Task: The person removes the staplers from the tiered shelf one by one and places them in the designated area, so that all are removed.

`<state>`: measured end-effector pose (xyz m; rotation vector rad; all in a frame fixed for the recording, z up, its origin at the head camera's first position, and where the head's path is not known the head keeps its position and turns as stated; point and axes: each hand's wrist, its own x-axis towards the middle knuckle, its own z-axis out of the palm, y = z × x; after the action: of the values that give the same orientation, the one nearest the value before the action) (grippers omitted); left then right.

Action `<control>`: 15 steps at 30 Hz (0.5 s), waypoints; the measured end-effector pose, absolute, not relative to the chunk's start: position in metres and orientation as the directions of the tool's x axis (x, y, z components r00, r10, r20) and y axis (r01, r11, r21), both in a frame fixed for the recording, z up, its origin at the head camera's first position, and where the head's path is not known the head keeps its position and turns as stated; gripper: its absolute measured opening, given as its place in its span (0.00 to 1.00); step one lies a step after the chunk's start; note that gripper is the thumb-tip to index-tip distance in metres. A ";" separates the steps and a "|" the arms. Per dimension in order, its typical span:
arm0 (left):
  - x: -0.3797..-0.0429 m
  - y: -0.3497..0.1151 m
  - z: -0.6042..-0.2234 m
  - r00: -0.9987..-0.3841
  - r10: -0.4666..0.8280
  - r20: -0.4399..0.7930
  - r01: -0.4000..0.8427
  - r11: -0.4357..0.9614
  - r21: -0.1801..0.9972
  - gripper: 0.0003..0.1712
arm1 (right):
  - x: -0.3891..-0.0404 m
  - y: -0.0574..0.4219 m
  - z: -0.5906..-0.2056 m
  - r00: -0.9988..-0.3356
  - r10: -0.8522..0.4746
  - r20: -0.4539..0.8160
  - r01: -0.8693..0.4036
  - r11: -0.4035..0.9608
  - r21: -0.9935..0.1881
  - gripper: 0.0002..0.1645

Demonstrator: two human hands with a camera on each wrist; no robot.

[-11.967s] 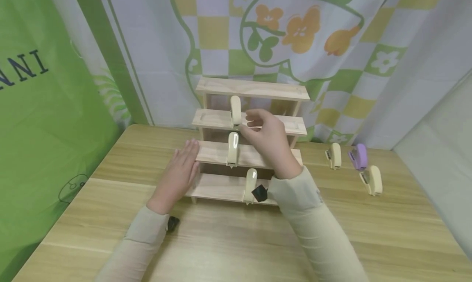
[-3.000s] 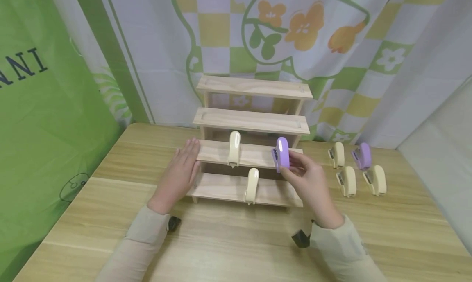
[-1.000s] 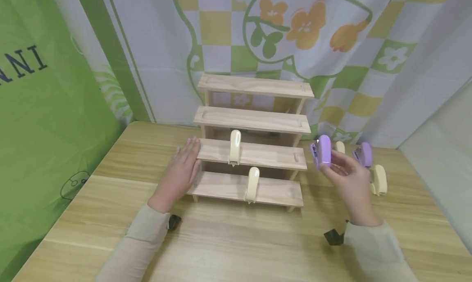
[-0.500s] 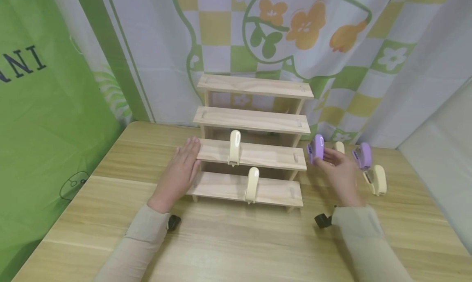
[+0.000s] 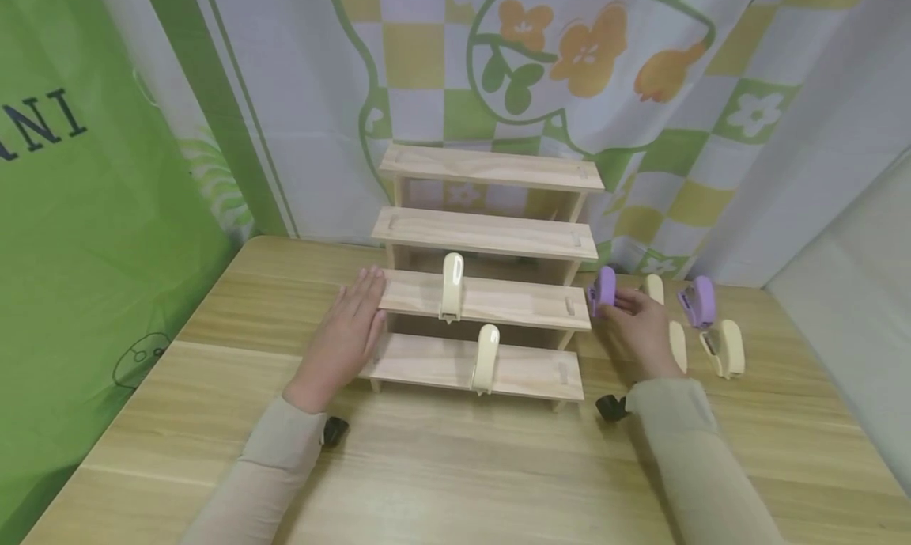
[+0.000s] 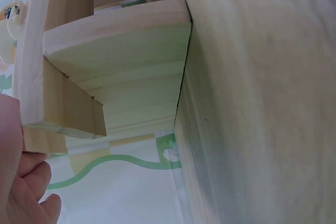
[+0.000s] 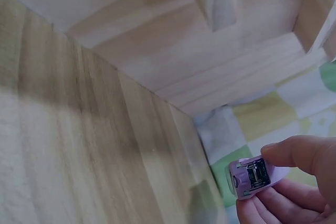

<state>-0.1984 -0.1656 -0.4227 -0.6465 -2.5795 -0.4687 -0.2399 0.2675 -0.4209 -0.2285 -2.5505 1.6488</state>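
Observation:
My right hand [image 5: 643, 333] pinches a purple stapler [image 5: 602, 291] between thumb and fingers, just right of the stepped wooden rack [image 5: 491, 236]. In the right wrist view the front end of this purple stapler [image 7: 252, 177] faces the camera, low over the table. My left hand [image 5: 342, 339] rests with straight fingers against the left end of the rack's second step from the bottom. A cream stapler [image 5: 451, 286] stands on that step; another cream stapler [image 5: 486, 359] stands on the lowest step. The two upper steps hold nothing.
On the wooden table [image 5: 455, 474], right of the rack, stand a purple stapler [image 5: 701, 301] and a cream stapler [image 5: 727, 347]. Two more cream staplers are partly hidden behind my right hand. A patterned curtain [image 5: 420, 54] hangs close behind the rack.
The cream stapler left the third step, and another now stands on the table. My right hand took the purple stapler off the second step rightward, then lowered it. My left hand stayed.

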 end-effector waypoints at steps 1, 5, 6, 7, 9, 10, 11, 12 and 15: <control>-0.199 -0.166 -0.423 -0.796 0.361 0.485 0.509 0.834 0.215 0.32 | -0.241 0.267 -0.422 -0.983 0.181 -0.029 0.098 0.383 -0.919 0.30; -0.198 -0.166 -0.424 -0.799 0.362 0.481 0.507 0.835 0.215 0.32 | -0.245 0.266 -0.428 -0.974 0.202 -0.099 0.163 0.330 -0.930 0.32; -0.198 -0.166 -0.424 -0.798 0.362 0.482 0.508 0.834 0.214 0.32 | -0.246 0.266 -0.429 -0.973 0.209 -0.098 0.166 0.334 -0.928 0.32; -0.198 -0.166 -0.424 -0.796 0.362 0.484 0.509 0.834 0.214 0.32 | -0.248 0.265 -0.431 -0.971 0.217 -0.097 0.168 0.335 -0.927 0.32; -0.198 -0.166 -0.424 -0.791 0.363 0.492 0.512 0.833 0.209 0.32 | -0.251 0.265 -0.433 -0.968 0.227 -0.112 0.180 0.309 -0.934 0.32; -0.198 -0.166 -0.424 -0.790 0.363 0.494 0.513 0.832 0.209 0.32 | -0.253 0.265 -0.434 -0.966 0.230 -0.119 0.185 0.294 -0.938 0.32; -0.198 -0.166 -0.424 -0.789 0.363 0.496 0.514 0.832 0.208 0.33 | -0.254 0.265 -0.435 -0.964 0.235 -0.123 0.189 0.281 -0.941 0.33; -0.198 -0.166 -0.424 -0.788 0.363 0.497 0.514 0.833 0.206 0.33 | -0.256 0.265 -0.436 -0.962 0.239 -0.129 0.193 0.266 -0.944 0.33; -0.198 -0.166 -0.424 -0.786 0.364 0.499 0.515 0.833 0.203 0.33 | -0.259 0.266 -0.439 -0.958 0.251 -0.142 0.206 0.253 -0.945 0.34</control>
<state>-0.1981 -0.1660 -0.4237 -0.6513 -2.5651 -0.4586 -0.2588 0.2663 -0.4387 -0.4484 -2.4572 1.8435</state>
